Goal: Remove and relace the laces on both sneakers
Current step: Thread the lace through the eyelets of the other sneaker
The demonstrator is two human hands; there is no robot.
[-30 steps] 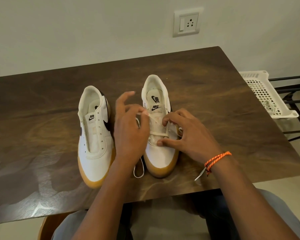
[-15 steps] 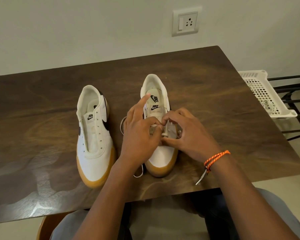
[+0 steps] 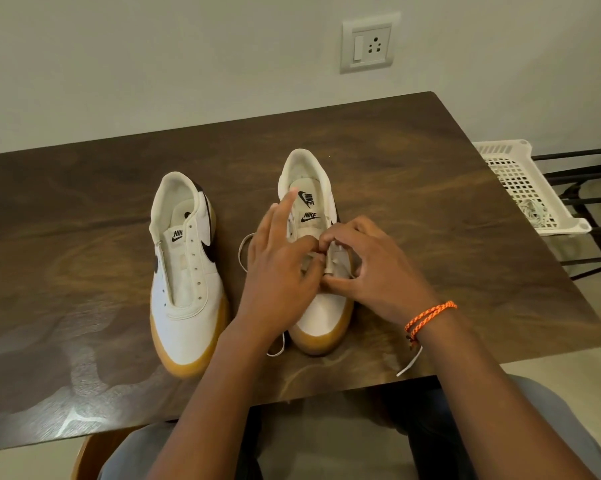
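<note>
Two white sneakers with gum soles stand side by side on the dark wooden table (image 3: 430, 188), toes toward me. The left sneaker (image 3: 184, 271) has bare eyelets and no lace. Both hands meet over the eyelets of the right sneaker (image 3: 313, 188). My left hand (image 3: 278, 268) pinches the white lace (image 3: 244, 245) at the eyelets, its index finger sticking out. My right hand (image 3: 372, 268) pinches the shoe's eyelet flap and the lace end between thumb and fingers. Loose lace loops out to the shoe's left, and another stretch lies on the table by its toe.
A white plastic basket (image 3: 521, 188) with a tangle of white cord in it sits on a black rack right of the table. A wall socket (image 3: 367, 43) is on the wall behind. An orange cord bracelet (image 3: 427, 317) is on my right wrist.
My left hand came down from a raised, spread pose and closed in on the eyelets beside my right hand. The lace loop to the shoe's left shifted; the last half second shows hardly any motion.
</note>
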